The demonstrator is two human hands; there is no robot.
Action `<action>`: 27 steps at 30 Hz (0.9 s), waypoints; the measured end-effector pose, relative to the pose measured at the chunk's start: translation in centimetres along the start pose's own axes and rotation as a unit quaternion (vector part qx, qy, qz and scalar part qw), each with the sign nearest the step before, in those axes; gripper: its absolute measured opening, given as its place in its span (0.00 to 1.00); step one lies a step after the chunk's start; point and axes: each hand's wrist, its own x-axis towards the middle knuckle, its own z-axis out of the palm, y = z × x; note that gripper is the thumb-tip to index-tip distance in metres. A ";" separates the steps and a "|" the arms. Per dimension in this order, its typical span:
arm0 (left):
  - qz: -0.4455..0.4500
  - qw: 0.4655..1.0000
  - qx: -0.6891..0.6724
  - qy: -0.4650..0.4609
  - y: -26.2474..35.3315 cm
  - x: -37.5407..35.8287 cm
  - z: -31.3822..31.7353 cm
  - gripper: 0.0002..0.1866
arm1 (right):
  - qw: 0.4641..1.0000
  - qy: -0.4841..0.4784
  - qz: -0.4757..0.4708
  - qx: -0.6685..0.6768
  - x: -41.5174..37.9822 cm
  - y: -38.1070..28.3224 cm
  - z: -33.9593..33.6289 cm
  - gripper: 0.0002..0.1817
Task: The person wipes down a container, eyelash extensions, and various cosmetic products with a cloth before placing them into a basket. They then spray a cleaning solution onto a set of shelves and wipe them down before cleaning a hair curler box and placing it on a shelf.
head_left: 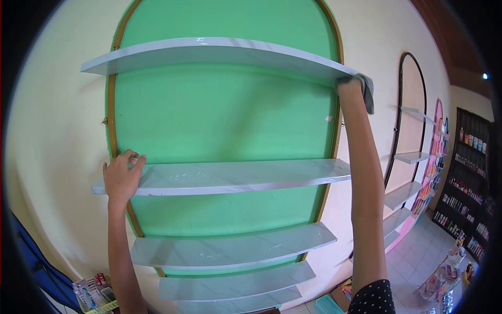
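Observation:
My right arm reaches up to the right end of the top marble-patterned shelf [219, 51]. There my right hand [349, 83] holds a dark grey cloth [367, 93] against the shelf's end; the cloth hangs down on the outer side and the fingers are mostly hidden. My left hand [123, 175] is at the left end of the second shelf [246, 175], fingers loosely bent and apart, with nothing in them. Wet-looking spots or streaks mark that second shelf's top. Behind the shelves is a green arched panel [209, 115] with a gold-brown border.
Lower shelves [235, 250] continue down the panel. A basket of small goods [94, 293] stands at bottom left, beside a dark blue item [42, 267]. At right are another arched shelf unit [413, 156], a black rack of bottles [463, 183] and a turquoise basket [328, 304].

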 end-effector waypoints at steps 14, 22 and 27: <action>-0.010 1.000 -0.004 0.002 -0.1 -0.2 -0.2 0.17 | 0.957 -0.236 -0.148 0.079 -4.8 6.7 8.0 0.10; -0.019 0.999 -0.007 -0.030 0.7 -0.2 -0.3 0.18 | 0.909 0.032 -0.315 -0.270 -5.8 5.5 -3.3 0.13; -0.004 1.000 -0.004 -0.004 0.2 -0.4 -0.2 0.19 | 0.554 0.102 -0.376 -0.735 -4.9 8.1 -0.9 0.29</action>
